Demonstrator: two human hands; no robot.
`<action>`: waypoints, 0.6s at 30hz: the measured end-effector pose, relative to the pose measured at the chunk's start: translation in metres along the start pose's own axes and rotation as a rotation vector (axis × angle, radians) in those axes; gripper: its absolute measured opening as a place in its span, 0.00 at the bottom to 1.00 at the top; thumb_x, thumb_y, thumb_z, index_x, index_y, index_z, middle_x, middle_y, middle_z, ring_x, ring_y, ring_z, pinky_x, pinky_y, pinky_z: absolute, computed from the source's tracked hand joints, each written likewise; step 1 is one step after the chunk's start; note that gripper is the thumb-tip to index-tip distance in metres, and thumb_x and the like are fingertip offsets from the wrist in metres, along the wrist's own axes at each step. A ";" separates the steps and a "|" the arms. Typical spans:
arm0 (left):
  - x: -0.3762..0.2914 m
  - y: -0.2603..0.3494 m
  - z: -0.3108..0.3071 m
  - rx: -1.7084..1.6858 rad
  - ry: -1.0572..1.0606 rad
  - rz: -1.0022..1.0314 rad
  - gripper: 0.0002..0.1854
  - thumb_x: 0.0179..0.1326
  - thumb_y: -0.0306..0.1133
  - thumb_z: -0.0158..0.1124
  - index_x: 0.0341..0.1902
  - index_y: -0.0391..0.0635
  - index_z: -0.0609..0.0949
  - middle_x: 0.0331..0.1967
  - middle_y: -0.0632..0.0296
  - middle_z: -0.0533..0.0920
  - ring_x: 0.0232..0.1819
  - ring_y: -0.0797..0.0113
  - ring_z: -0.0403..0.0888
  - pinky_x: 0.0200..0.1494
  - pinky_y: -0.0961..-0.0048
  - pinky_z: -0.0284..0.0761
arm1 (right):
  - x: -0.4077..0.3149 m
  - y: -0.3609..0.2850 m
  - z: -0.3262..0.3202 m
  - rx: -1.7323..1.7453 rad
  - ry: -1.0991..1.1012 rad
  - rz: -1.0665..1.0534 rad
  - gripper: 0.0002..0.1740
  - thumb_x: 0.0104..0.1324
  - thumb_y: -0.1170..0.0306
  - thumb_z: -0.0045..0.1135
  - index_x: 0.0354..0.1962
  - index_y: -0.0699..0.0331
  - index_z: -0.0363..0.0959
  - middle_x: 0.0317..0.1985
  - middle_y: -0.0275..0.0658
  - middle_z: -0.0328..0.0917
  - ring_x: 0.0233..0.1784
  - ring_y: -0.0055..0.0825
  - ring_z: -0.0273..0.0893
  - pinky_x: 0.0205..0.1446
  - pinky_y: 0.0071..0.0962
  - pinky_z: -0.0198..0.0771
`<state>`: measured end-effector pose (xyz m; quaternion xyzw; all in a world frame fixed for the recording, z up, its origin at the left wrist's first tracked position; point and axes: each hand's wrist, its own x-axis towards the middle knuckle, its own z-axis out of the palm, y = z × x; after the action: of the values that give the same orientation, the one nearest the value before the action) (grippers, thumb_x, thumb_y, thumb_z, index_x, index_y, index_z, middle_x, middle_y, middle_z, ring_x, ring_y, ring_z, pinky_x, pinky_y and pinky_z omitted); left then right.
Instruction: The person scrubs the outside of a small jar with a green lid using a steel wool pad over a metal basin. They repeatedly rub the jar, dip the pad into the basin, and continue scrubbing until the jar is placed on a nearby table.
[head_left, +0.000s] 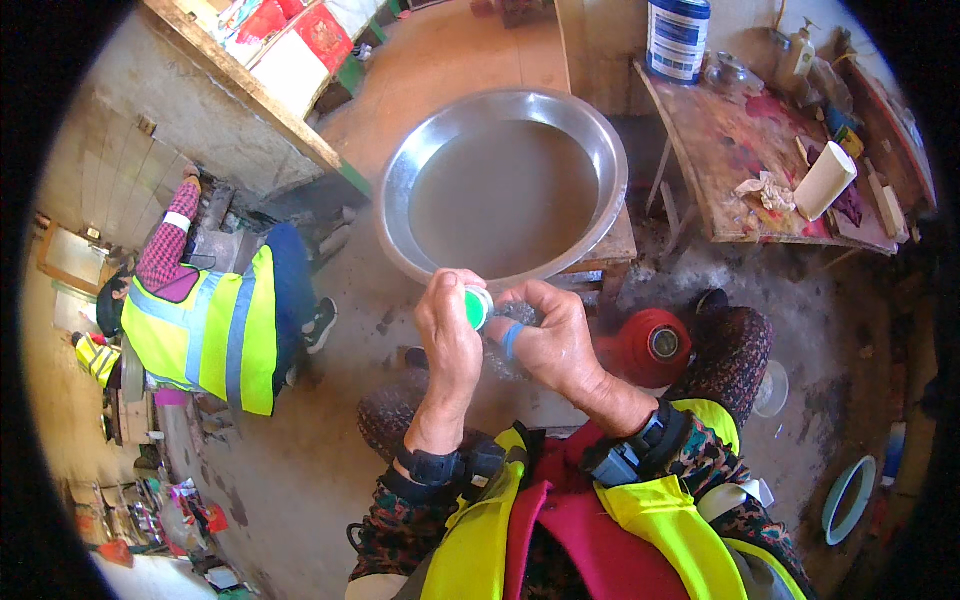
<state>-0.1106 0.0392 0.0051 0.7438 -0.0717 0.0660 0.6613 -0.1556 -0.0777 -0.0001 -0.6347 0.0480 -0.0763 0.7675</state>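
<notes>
My left hand (450, 330) is closed around a small round container (478, 308) with a pale rim and a bright green face. My right hand (555, 337) has a blue band around one finger and pinches a grey, mesh-like wad (519, 311) that looks like a metal scourer. The wad is right beside the container; whether they touch is hard to tell. Just beyond both hands stands a wide metal basin (390, 195) of murky brownish water (502, 199). My fingers partly hide the container and the wad.
The basin rests on a wooden stool (611, 247). A red vessel (645, 349) stands by my right leg. On the stained table (720, 157) are a paper roll (825, 181), crumpled tissue (766, 192) and a blue-white bucket (677, 41). A person in a yellow vest (210, 315) bends at left.
</notes>
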 end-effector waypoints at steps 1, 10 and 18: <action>-0.001 -0.001 -0.001 0.016 -0.025 0.020 0.18 0.68 0.37 0.41 0.31 0.37 0.76 0.28 0.62 0.77 0.33 0.72 0.73 0.38 0.73 0.70 | 0.000 0.001 -0.002 0.056 -0.029 0.041 0.07 0.52 0.75 0.63 0.28 0.69 0.75 0.23 0.29 0.75 0.28 0.13 0.68 0.32 0.19 0.69; -0.010 0.007 -0.009 0.198 -0.249 0.047 0.17 0.68 0.38 0.43 0.32 0.39 0.76 0.24 0.65 0.75 0.30 0.74 0.71 0.35 0.74 0.68 | 0.009 0.007 -0.013 0.054 -0.045 0.055 0.08 0.56 0.72 0.63 0.29 0.69 0.77 0.23 0.31 0.76 0.27 0.15 0.71 0.31 0.21 0.70; -0.002 -0.005 -0.010 -0.075 -0.048 -0.197 0.18 0.71 0.43 0.44 0.34 0.42 0.74 0.31 0.66 0.73 0.35 0.76 0.68 0.40 0.75 0.67 | 0.007 0.000 -0.005 -0.038 -0.063 -0.023 0.11 0.54 0.74 0.62 0.36 0.69 0.76 0.28 0.36 0.78 0.33 0.18 0.73 0.39 0.24 0.72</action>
<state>-0.1115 0.0498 0.0009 0.7233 -0.0165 -0.0201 0.6900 -0.1498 -0.0838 -0.0010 -0.6518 0.0179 -0.0644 0.7555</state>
